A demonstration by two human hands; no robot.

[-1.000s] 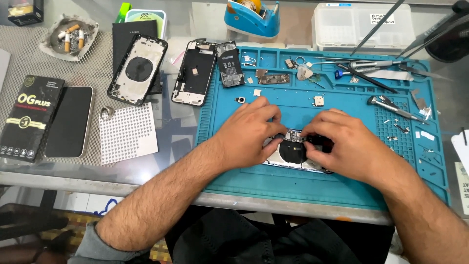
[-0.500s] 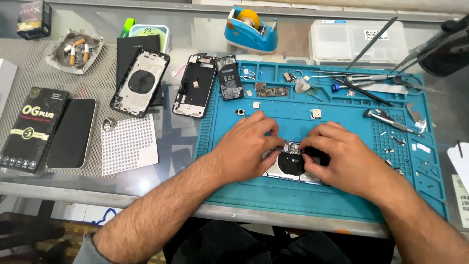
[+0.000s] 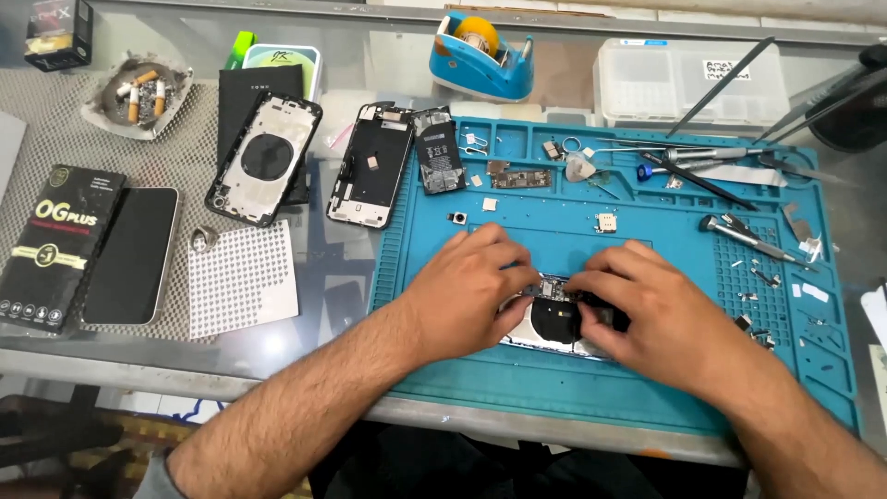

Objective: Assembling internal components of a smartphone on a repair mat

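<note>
An opened phone housing (image 3: 554, 321) with a round black coil lies on the blue repair mat (image 3: 573, 388), near its front edge. My left hand (image 3: 467, 288) grips the housing's left side, fingers curled over it. My right hand (image 3: 661, 307) covers the right side, and its fingertips press on a small part at the top edge. The fingertips of both hands nearly meet above the coil. Most of the housing is hidden under my hands.
Two more open phone shells (image 3: 268, 159) (image 3: 372, 164) and a battery (image 3: 439, 150) lie at the back left. Screwdrivers (image 3: 739, 231), tweezers and small parts fill the mat's right side. A tape dispenser (image 3: 480, 55), plastic box (image 3: 688, 83), ashtray (image 3: 139, 92) and black carton (image 3: 60, 245) stand around.
Both hands stay on the housing; the fingertips have drawn closer together at its top edge. The view has shifted slightly.
</note>
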